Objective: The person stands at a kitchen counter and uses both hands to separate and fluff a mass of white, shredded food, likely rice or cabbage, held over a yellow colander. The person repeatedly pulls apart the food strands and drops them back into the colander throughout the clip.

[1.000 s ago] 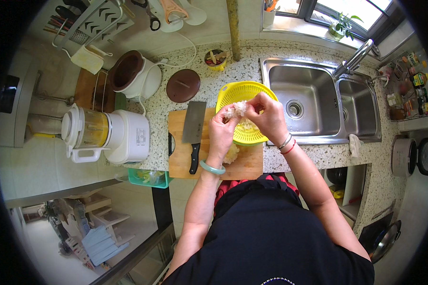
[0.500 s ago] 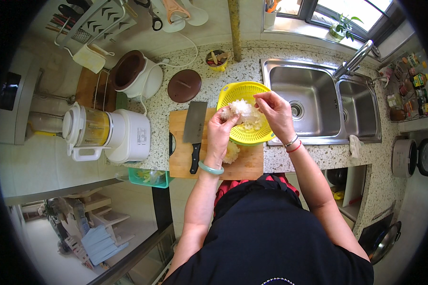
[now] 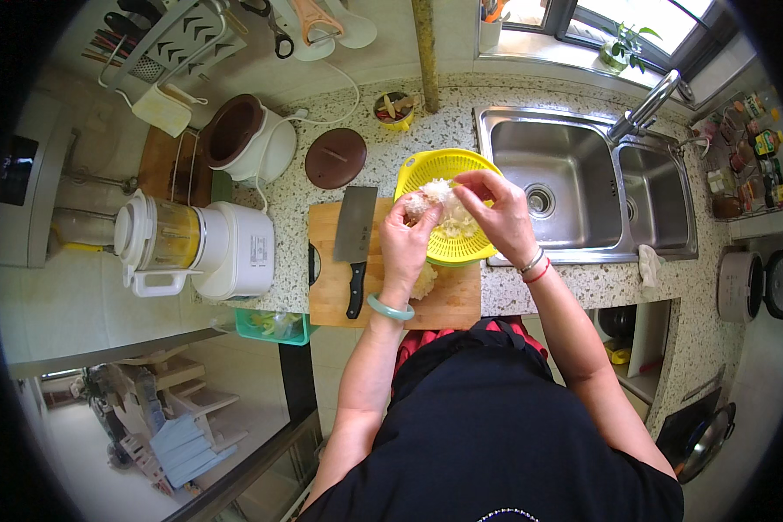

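At the kitchen worktop (image 3: 531,291), I hold a clump of pale, frilly white food (image 3: 433,193) over the yellow colander (image 3: 426,170), which sits half on the wooden cutting board (image 3: 448,300) and half on the rim of the steel sink (image 3: 574,187). My left hand (image 3: 406,239) closes on the clump from below and to the left, its fingers (image 3: 413,209) curled around the lower end; my right hand (image 3: 496,213) comes in from the right, fingers (image 3: 465,181) pinched narrow on the upper edge. The clump lies between the two hands, right at the fingertips, with its longer side running roughly from my left hand up toward the right; both hands touch it, neither one nearer. More of the same white food lies in the colander just beneath, and another piece rests on the board just below my left wrist. A cleaver (image 3: 355,239) lies on the board to the left, blade away from me, black handle toward me, close beside my left hand but apart from it. Further left stand a white blender (image 3: 191,248) and a white pot (image 3: 248,139) with its brown lid (image 3: 336,158) set down beside it. A small yellow cup (image 3: 394,109) sits at the back wall, and bottles and jars with coloured labels (image 3: 752,148) crowd a shelf at far right, too small to make out.
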The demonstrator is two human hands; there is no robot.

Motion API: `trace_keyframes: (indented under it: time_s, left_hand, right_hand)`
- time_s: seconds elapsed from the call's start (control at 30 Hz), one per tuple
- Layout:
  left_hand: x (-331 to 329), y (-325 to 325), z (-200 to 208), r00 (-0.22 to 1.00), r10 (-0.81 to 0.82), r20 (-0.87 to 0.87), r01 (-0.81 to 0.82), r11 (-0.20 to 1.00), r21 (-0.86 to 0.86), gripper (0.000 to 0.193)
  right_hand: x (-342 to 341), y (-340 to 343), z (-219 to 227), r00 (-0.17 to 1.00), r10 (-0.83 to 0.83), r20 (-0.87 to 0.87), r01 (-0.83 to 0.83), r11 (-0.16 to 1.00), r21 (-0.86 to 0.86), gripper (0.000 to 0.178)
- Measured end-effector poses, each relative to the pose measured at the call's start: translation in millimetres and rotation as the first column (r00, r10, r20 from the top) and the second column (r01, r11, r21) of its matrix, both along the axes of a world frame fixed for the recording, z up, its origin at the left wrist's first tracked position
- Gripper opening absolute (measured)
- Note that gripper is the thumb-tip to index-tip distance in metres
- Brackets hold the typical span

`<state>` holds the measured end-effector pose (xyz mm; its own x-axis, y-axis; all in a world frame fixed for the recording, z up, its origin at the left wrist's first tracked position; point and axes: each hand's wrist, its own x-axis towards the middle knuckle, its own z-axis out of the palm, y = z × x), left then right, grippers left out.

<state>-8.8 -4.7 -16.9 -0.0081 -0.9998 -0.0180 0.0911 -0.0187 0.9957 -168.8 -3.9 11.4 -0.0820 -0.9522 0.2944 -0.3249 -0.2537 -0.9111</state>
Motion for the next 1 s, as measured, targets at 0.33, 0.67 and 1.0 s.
trace_keyframes:
  time_s: [0.33, 0.67, 1.0]
  left_hand:
    - [-5, 5, 18, 0.918, 0.127, 0.375, -0.034, 0.969, -0.245, 0.024]
    - [-7, 8, 30, 0.924, 0.1, 0.37, -0.009, 0.971, -0.239, 0.019]
    - [-2, 5, 15, 0.964, 0.008, 0.267, 0.029, 0.99, -0.137, 0.021]
  right_hand:
    - [10, 0, 3, 0.98, 0.024, -0.199, -0.061, 0.981, -0.183, 0.018]
    - [12, 0, -1, 0.979, 0.004, -0.202, -0.049, 0.975, -0.219, 0.014]
    - [10, 3, -7, 0.999, -0.043, 0.009, 0.042, 0.996, 0.075, 0.01]
